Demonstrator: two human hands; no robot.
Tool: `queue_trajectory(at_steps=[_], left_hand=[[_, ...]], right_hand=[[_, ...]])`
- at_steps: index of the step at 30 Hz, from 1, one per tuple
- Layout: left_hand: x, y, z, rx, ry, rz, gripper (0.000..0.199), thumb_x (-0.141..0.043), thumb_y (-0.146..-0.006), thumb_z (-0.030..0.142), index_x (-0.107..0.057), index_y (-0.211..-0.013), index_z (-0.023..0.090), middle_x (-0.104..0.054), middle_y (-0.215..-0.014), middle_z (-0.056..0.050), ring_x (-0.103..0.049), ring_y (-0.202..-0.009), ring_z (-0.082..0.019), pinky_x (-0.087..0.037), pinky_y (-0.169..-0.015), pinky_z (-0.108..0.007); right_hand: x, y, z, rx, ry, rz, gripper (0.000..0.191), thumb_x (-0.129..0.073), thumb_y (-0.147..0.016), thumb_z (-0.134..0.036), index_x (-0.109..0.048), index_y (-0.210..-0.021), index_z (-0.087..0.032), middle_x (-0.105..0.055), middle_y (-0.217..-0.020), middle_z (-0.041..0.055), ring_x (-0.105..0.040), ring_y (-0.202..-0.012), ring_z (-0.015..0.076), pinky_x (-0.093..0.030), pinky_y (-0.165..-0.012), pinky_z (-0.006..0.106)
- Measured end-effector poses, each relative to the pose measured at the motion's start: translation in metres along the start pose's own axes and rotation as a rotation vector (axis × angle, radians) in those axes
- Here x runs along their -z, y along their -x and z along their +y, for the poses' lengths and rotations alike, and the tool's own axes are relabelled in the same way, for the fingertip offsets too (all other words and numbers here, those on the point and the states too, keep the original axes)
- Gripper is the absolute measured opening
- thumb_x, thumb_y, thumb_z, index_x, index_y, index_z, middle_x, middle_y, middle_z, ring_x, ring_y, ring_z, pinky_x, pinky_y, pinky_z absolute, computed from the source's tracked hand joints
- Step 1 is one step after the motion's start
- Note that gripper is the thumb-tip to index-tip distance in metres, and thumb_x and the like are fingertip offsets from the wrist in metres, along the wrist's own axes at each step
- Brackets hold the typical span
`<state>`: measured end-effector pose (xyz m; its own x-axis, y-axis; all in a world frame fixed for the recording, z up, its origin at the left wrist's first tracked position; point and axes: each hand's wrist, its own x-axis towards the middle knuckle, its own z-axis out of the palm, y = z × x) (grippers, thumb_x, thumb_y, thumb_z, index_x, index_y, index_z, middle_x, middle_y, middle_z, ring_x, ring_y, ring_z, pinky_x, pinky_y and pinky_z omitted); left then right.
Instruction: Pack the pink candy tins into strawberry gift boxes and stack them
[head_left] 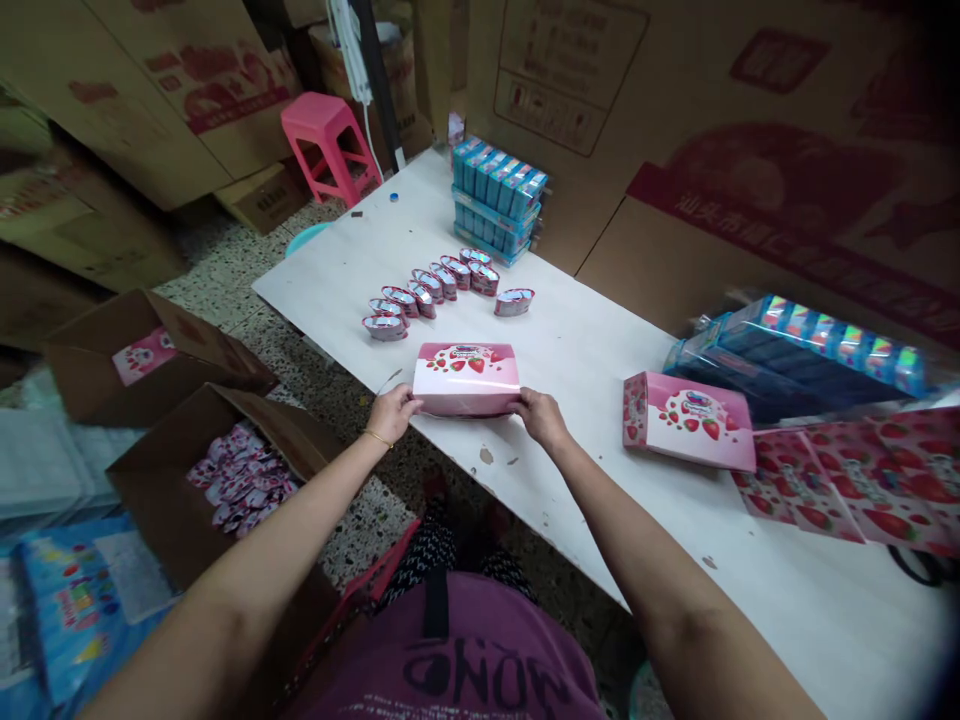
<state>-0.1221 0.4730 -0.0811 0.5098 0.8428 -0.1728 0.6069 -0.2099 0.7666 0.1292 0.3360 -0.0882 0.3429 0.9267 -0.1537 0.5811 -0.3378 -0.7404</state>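
Both hands are closed on a strawberry-printed carton [465,370]. The left hand [394,412] grips its left end by the lower corner; the right hand [541,416] grips the opposite end. The carton lies between them at the near edge of the white table [577,350], printed panel up.

As to progress, the held carton is formed into a box shape. Whether it is filled or fastened cannot be told, its inside being hidden. A second carton [697,420], also formed, rests well to the right of the right hand; its contents are likewise unseen. Beyond it lie printed pink sheets [847,480], which appear flat and not made up.

Beyond the left hand, a curved row of small oval-topped packs [424,290] stands outside any carton. One separate pack [514,302] stands beyond the right hand, apart from that row. Farther out is a stack of blue packs [495,190]. On the floor, to the left of the left hand, an open cardboard box [154,500] contains loose small packets [244,480], none of them boxed in cartons.
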Motion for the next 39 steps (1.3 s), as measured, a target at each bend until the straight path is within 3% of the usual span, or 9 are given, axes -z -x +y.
queue_trajectory(at_steps=[6, 14, 19, 23, 28, 34, 39], left_hand=[[-0.005, 0.013, 0.001, -0.034, -0.15, 0.112, 0.009, -0.055, -0.074, 0.026, -0.056, -0.068, 0.019, -0.061, -0.062, 0.0, -0.056, -0.06, -0.015, -0.042, -0.059, -0.025], [-0.019, 0.019, -0.006, -0.101, -0.233, 0.079, 0.012, -0.056, -0.072, 0.024, -0.054, -0.062, 0.018, -0.055, -0.069, -0.001, -0.052, -0.069, -0.015, -0.041, -0.067, -0.026], [-0.017, 0.02, -0.003, -0.11, -0.215, 0.126, 0.01, -0.049, -0.077, 0.025, -0.055, -0.072, 0.018, -0.055, -0.075, -0.002, -0.052, -0.073, -0.015, -0.042, -0.069, -0.026], [-0.008, 0.015, -0.002, -0.041, -0.155, 0.149, 0.01, -0.049, -0.078, 0.026, -0.055, -0.076, 0.018, -0.056, -0.066, 0.0, -0.052, -0.062, -0.014, -0.04, -0.061, -0.025], [-0.01, 0.015, -0.007, -0.035, -0.132, 0.154, 0.012, -0.05, -0.077, 0.029, -0.056, -0.078, 0.018, -0.06, -0.068, -0.001, -0.053, -0.061, -0.014, -0.04, -0.06, -0.024], [-0.01, 0.017, -0.008, -0.086, -0.03, 0.085, 0.013, -0.055, -0.074, 0.03, -0.057, -0.076, 0.017, -0.059, -0.066, 0.001, -0.054, -0.064, -0.013, -0.041, -0.062, -0.023], [-0.008, 0.013, -0.009, -0.147, -0.108, 0.024, 0.012, -0.055, -0.075, 0.026, -0.056, -0.067, 0.017, -0.056, -0.066, 0.001, -0.052, -0.064, -0.013, -0.041, -0.062, -0.023]], right_hand=[[-0.005, 0.007, 0.008, 0.115, 0.02, -0.018, 0.017, -0.048, -0.078, -0.022, -0.063, -0.071, -0.022, -0.066, -0.076, -0.0001, -0.059, -0.073, 0.0153, -0.042, -0.068, 0.025], [-0.015, 0.016, 0.033, 0.127, 0.053, 0.053, 0.022, -0.044, -0.081, -0.03, -0.062, -0.073, -0.02, -0.063, -0.077, 0.0024, -0.056, -0.071, 0.0157, -0.041, -0.066, 0.025], [-0.01, 0.013, 0.024, 0.119, 0.044, 0.051, 0.021, -0.046, -0.08, -0.034, -0.058, -0.068, -0.02, -0.06, -0.067, 0.0009, -0.053, -0.063, 0.0145, -0.039, -0.059, 0.023], [-0.007, 0.005, 0.013, 0.117, 0.023, 0.069, 0.023, -0.046, -0.079, -0.033, -0.054, -0.062, -0.021, -0.057, -0.061, 0.0002, -0.05, -0.058, 0.0137, -0.038, -0.056, 0.023], [-0.014, 0.006, 0.017, 0.125, 0.032, 0.073, 0.025, -0.044, -0.08, -0.035, -0.055, -0.062, -0.021, -0.057, -0.063, 0.0009, -0.051, -0.06, 0.0144, -0.039, -0.058, 0.023], [-0.015, 0.009, 0.026, 0.154, 0.036, 0.08, 0.027, -0.042, -0.082, -0.036, -0.059, -0.068, -0.02, -0.057, -0.07, 0.0019, -0.053, -0.067, 0.0148, -0.04, -0.063, 0.024], [-0.014, 0.01, 0.03, 0.215, 0.033, 0.081, 0.027, -0.042, -0.083, -0.038, -0.06, -0.073, -0.02, -0.056, -0.073, 0.0024, -0.053, -0.069, 0.0147, -0.041, -0.065, 0.024]])
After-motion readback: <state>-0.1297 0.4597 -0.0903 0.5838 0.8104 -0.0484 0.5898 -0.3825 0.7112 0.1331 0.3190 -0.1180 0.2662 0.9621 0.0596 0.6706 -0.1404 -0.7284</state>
